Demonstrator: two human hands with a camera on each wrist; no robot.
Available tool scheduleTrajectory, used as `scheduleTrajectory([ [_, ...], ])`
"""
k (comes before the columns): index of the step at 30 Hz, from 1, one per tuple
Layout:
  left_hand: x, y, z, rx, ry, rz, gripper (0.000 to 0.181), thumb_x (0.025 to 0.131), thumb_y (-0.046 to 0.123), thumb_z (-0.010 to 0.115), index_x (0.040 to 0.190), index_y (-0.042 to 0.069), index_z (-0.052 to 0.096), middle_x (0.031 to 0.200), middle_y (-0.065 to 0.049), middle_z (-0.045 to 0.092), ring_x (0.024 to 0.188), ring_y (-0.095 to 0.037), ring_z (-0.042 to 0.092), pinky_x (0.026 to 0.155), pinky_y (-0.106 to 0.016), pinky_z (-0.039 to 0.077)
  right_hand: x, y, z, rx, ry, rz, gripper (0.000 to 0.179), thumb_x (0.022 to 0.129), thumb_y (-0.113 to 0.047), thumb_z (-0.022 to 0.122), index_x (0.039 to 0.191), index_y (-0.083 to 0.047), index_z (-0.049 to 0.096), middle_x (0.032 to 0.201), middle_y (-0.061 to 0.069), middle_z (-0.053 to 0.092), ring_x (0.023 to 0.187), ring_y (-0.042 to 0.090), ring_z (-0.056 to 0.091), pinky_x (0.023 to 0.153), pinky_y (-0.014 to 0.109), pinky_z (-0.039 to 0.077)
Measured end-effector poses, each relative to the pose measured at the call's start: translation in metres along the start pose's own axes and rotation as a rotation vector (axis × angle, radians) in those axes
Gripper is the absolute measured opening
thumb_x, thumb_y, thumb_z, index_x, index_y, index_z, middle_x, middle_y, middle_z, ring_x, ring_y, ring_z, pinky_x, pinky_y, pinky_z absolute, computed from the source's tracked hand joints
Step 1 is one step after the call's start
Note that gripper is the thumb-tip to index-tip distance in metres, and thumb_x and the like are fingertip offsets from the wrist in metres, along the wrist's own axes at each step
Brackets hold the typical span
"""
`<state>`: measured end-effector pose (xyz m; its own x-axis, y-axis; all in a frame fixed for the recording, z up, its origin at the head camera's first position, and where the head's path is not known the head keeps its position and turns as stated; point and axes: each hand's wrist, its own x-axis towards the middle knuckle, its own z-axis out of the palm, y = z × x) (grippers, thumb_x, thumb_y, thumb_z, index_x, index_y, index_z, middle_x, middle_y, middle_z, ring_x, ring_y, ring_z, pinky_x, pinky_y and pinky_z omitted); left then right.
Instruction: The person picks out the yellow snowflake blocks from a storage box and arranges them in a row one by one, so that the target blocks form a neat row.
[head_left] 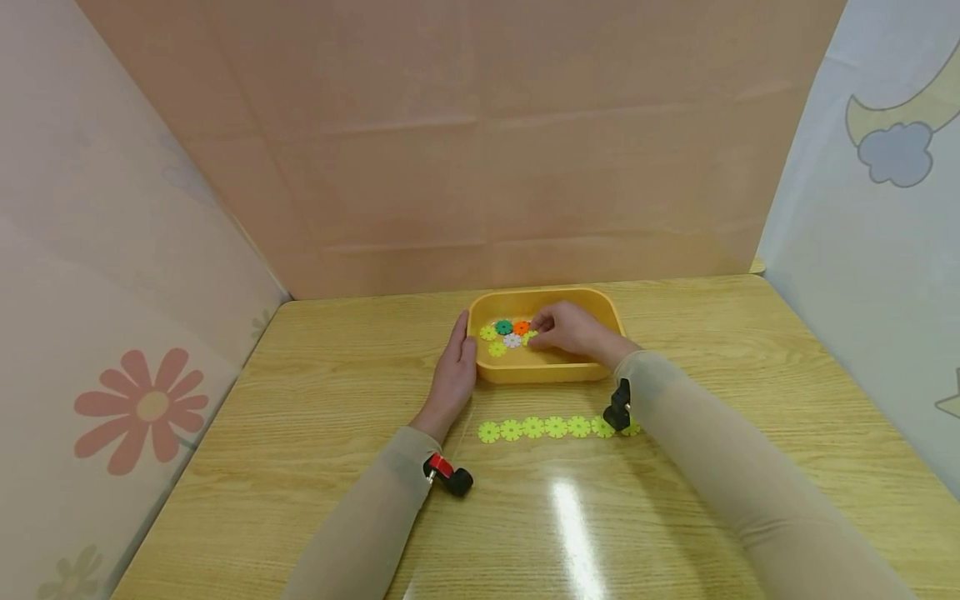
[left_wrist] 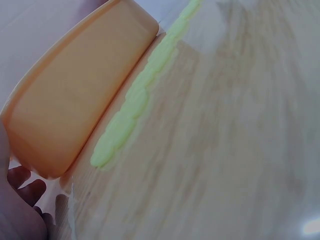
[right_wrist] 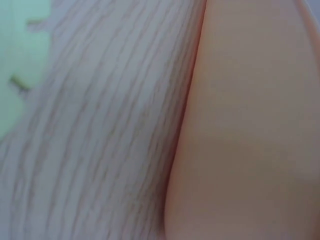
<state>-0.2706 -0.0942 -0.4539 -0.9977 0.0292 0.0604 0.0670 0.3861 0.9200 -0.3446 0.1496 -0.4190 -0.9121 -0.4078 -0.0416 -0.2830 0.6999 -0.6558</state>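
Note:
A yellow-orange plastic bin (head_left: pixel 546 375) stands on the table with several notched snowflake discs inside: yellow-green (head_left: pixel 497 349), a green one (head_left: pixel 504 327), an orange one (head_left: pixel 521 327) and a white one (head_left: pixel 512 341). My left hand (head_left: pixel 452 377) rests along the bin's left side, its fingers extended. Reaching over the front wall, my right hand (head_left: pixel 573 327) pinches a yellow-green disc (head_left: pixel 528 337) between thumb and fingers inside the bin. In the right wrist view the bin's outer wall (right_wrist: pixel 245 120) fills the right half; that hand is out of sight there.
In front of the bin, several yellow-green discs form a straight row (head_left: pixel 533 427), its right end partly behind my right wrist. The wooden table (head_left: pixel 337 367) meets a brown back panel (head_left: pixel 480 192), with patterned panels at both sides.

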Motion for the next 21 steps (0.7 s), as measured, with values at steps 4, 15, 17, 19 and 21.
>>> scheduleTrajectory([
  [4,0.0,-0.001,0.0,-0.002,-0.002,0.0,0.062,0.121,0.038,0.031,0.18,0.025,0.018,0.182,0.004,0.024,0.167,-0.022,0.023,0.134,-0.049,0.022,-0.002,-0.003,-0.003,0.021,0.016,0.011,0.03,0.099,-0.025,0.086,0.118,-0.002,0.08,0.107,0.008,0.077,0.097,0.025,0.065,0.094,0.043,0.055],
  [15,0.001,0.0,-0.001,0.001,0.005,-0.003,0.062,0.12,0.038,0.031,0.179,0.024,0.019,0.182,0.004,0.024,0.166,-0.021,0.023,0.134,-0.047,0.022,-0.013,-0.015,-0.018,0.007,0.075,-0.005,0.034,0.101,-0.028,0.084,0.125,-0.003,0.08,0.113,0.009,0.077,0.104,0.027,0.068,0.098,0.046,0.057],
  [17,0.001,0.0,-0.001,0.006,0.007,-0.004,0.062,0.12,0.038,0.031,0.179,0.024,0.019,0.182,0.005,0.024,0.166,-0.021,0.023,0.134,-0.046,0.022,-0.015,-0.016,-0.021,-0.009,0.088,-0.019,0.035,0.101,-0.028,0.084,0.124,-0.002,0.08,0.111,0.009,0.077,0.102,0.027,0.068,0.096,0.047,0.057],
  [19,0.001,0.0,0.0,0.006,0.008,-0.006,0.062,0.12,0.039,0.031,0.179,0.024,0.019,0.182,0.005,0.024,0.166,-0.02,0.023,0.134,-0.046,0.022,-0.018,-0.017,-0.023,-0.014,0.092,-0.03,0.035,0.101,-0.028,0.084,0.124,-0.002,0.079,0.109,0.008,0.077,0.101,0.027,0.068,0.096,0.047,0.057],
  [21,0.002,-0.001,0.0,0.008,0.009,-0.006,0.062,0.12,0.039,0.031,0.179,0.024,0.018,0.182,0.005,0.024,0.166,-0.021,0.023,0.134,-0.046,0.022,-0.021,-0.016,-0.025,-0.017,0.096,-0.04,0.034,0.102,-0.028,0.083,0.125,-0.003,0.079,0.11,0.008,0.076,0.101,0.027,0.067,0.096,0.047,0.056],
])
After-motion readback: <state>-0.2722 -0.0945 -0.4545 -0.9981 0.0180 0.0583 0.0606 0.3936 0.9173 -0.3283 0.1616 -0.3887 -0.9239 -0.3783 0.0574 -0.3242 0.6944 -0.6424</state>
